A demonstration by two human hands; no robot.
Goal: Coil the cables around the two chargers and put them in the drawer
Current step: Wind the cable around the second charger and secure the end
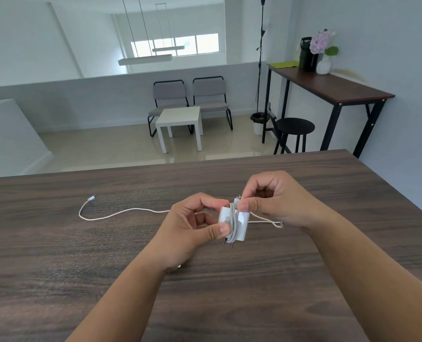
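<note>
My left hand (192,227) grips a white charger (239,224) above the dark wooden table (81,255), prongs pointing down toward me. A few turns of white cable wrap its middle. My right hand (271,198) pinches the cable's end at the charger's top. A second white cable (113,213) trails left across the table and ends in a small plug (91,198). Another stretch of cable (269,222) loops on the table under my right wrist. A second charger and the drawer are not in sight.
The table's far edge (155,165) drops to a tiled floor. Beyond stand a white side table (180,117), two grey chairs (190,95), a black stool (295,125), and a tall console table (328,85) with a flower vase at right.
</note>
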